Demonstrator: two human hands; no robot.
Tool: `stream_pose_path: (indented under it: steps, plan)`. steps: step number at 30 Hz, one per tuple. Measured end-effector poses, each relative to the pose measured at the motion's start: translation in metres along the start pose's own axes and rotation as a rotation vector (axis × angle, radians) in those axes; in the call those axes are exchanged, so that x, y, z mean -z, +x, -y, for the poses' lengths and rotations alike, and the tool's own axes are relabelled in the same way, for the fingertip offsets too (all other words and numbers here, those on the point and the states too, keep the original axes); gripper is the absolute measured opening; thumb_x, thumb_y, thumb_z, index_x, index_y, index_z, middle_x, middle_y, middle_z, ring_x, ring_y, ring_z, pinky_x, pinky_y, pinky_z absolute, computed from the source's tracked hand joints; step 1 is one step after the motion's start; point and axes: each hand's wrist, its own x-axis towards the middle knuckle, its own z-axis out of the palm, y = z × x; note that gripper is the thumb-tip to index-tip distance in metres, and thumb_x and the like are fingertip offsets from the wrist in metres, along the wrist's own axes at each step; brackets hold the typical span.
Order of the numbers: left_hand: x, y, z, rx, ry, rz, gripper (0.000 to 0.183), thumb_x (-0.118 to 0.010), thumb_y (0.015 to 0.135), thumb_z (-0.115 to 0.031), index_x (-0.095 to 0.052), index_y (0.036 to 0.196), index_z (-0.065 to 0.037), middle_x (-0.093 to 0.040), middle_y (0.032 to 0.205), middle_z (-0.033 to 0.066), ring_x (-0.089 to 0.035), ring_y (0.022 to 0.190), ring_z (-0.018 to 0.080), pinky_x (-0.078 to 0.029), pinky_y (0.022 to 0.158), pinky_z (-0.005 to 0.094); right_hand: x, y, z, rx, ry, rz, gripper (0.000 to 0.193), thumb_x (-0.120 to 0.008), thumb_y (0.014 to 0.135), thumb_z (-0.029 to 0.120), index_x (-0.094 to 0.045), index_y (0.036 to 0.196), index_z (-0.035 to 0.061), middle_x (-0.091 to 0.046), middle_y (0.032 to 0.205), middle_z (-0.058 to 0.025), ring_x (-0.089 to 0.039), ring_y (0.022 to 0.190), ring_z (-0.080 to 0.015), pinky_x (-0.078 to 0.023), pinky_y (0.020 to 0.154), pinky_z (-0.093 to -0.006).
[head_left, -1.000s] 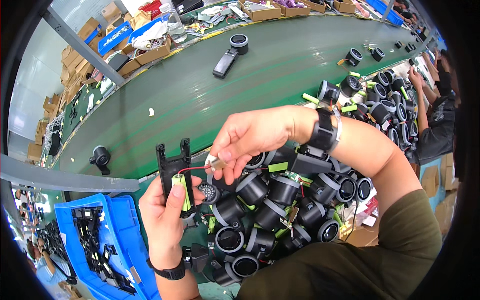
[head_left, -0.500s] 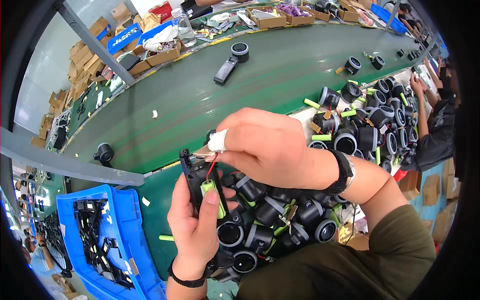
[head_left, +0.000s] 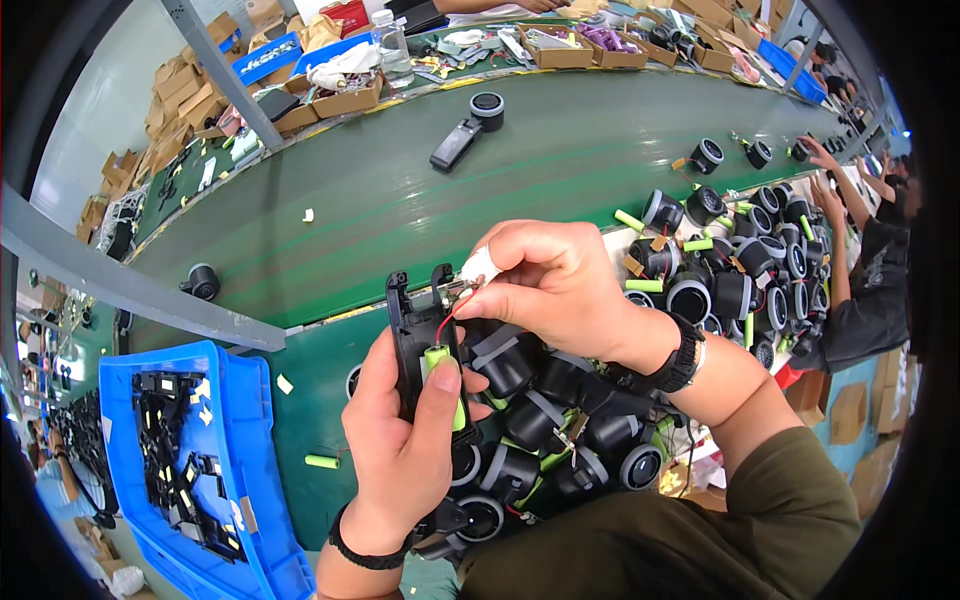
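Gripping black housing (head_left: 415, 335) with green battery (head_left: 440, 372), left hand (head_left: 405, 440), right hand (head_left: 550, 285) pinching red wire (head_left: 447, 310)

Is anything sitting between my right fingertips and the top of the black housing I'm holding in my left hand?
Nothing visible blocks it. The right hand pinches at the top end of the black housing, where the red wire rises from the green battery. The left hand grips lower down.

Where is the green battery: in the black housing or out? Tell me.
In. The green battery lies in the black housing, pinned under the left hand thumb.
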Motion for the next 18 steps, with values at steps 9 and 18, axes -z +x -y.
stream_pose_path:
  steps: [9,18]
  plan:
    - [0.0028,0.0006,-0.0004,0.042,-0.006,0.031,0.029,-0.049,0.089,-0.005,-0.045,0.117,0.004,-0.057,0.101,0.0071,-0.060,0.077,0.0112,-0.053,0.060,0.0238,0.0016,-0.0030,-0.0032,0.000,-0.081,0.002,0.013,-0.065,0.075,-0.008,-0.058,0.086,-0.0062,-0.058,0.090,-0.0111,-0.062,0.079,-0.0158,-0.054,0.068,-0.0250]
    - [0.0031,0.0012,0.0011,0.027,0.096,0.043,0.032,-0.050,0.088,-0.002,-0.044,0.119,0.004,-0.057,0.092,0.0059,-0.058,0.071,0.0089,-0.053,0.058,0.0229,0.0020,-0.0026,-0.0027,0.418,-0.753,0.013,0.018,-0.074,0.066,0.002,-0.060,0.077,0.0007,-0.061,0.079,-0.0107,-0.062,0.066,-0.0196,-0.050,0.057,-0.0283]
